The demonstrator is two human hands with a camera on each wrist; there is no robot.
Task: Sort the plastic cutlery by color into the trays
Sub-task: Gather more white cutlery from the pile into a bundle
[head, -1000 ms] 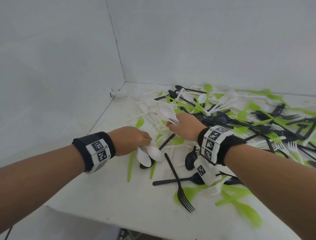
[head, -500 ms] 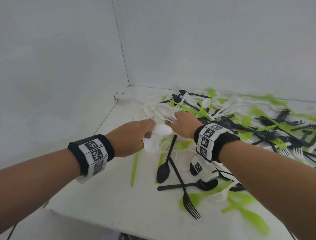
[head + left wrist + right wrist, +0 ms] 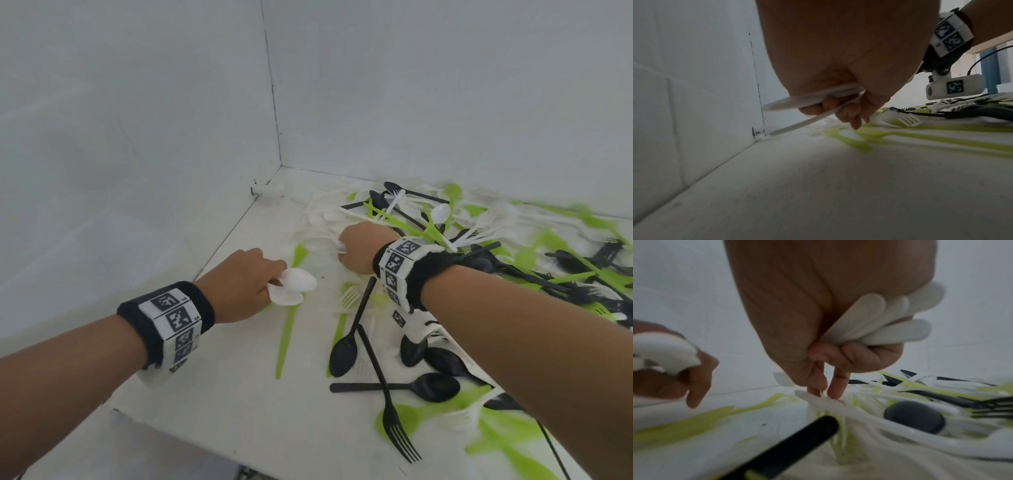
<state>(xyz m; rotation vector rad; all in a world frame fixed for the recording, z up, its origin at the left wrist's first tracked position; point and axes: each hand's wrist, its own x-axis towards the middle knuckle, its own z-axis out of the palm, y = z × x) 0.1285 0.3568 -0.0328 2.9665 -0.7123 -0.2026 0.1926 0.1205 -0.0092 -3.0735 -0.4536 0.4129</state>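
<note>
My left hand (image 3: 253,281) grips white spoons (image 3: 291,284); their bowls stick out to its right, just above the table. In the left wrist view the white handles (image 3: 813,99) run through its curled fingers. My right hand (image 3: 356,246) is at the near edge of the mixed cutlery pile (image 3: 445,246). It clamps a bundle of white handles (image 3: 879,321) against the palm, and two fingertips (image 3: 836,386) touch a white piece (image 3: 818,399) lying on the table. Green, black and white cutlery is mixed together. No tray is in view.
The white table (image 3: 222,411) sits in a corner of white walls (image 3: 277,164). A green knife (image 3: 287,322) lies between my hands. Black spoons (image 3: 346,349) and a black fork (image 3: 394,425) lie under my right forearm. The table's front edge (image 3: 171,421) is close.
My hands have drawn apart: the left has moved left with its white spoons. The right has reached down into the white pieces, and the spoon bowls above it no longer show.
</note>
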